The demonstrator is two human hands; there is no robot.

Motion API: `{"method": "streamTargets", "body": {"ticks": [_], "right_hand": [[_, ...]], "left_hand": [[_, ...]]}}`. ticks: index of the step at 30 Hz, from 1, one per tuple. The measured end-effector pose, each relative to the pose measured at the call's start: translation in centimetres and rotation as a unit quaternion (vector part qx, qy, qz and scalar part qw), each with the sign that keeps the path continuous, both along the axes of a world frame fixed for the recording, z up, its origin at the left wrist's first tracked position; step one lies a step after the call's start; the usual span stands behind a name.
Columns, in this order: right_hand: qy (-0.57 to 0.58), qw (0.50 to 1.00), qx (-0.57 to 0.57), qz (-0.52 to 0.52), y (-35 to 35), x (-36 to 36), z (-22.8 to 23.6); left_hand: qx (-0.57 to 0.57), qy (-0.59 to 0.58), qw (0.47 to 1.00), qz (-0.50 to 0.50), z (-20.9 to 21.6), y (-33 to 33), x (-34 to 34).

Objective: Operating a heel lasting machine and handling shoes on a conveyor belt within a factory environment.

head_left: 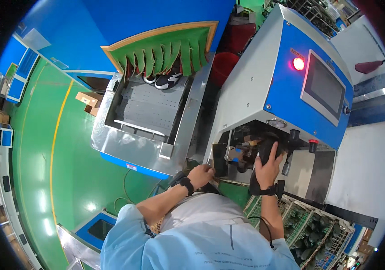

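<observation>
My right hand is at the opening of a blue and grey machine, wrapped round a long black shoe-shaped piece. Its index finger lies stretched along the piece and the thumb presses the near side. How the piece sits against the metal parts inside is hard to make out in the shadow. To the left, my left hand is closed, fingers curled, close to the machine's lower left edge. Whatever it grips, if anything, is hidden. Each wrist wears a black band.
On the left stands a conveyor; black and white shoes come out under its green strip curtain. A touch screen and a lit red lamp are on the machine. Wire baskets with dark pieces stand at lower right.
</observation>
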State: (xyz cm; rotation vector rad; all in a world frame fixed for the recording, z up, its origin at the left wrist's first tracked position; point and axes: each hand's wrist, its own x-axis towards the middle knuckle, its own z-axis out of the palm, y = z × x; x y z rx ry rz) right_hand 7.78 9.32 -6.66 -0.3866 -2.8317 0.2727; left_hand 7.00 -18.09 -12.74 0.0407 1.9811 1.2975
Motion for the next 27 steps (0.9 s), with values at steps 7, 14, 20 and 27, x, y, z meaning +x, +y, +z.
{"method": "streamTargets", "body": {"ticks": [7,14,20,27], "right_hand": [[0.102,0.995,-0.009,-0.014,-2.3,3.9,0.4],[-0.048,0.985,-0.114,0.117,-4.9,18.5,3.6],[-0.030,0.772,-0.610,-0.176,-3.3,20.4,4.2],[0.126,0.651,-0.741,-0.109,-5.1,9.0,0.7]], "left_hand": [[0.204,-0.229,0.951,0.036,-0.1,4.7,0.3],[0.316,-0.575,0.749,-0.092,3.8,6.2,1.0],[0.190,-0.524,0.815,-0.156,2.2,7.1,3.8],[0.061,-0.233,0.963,-0.125,-1.7,3.2,2.9]]}}
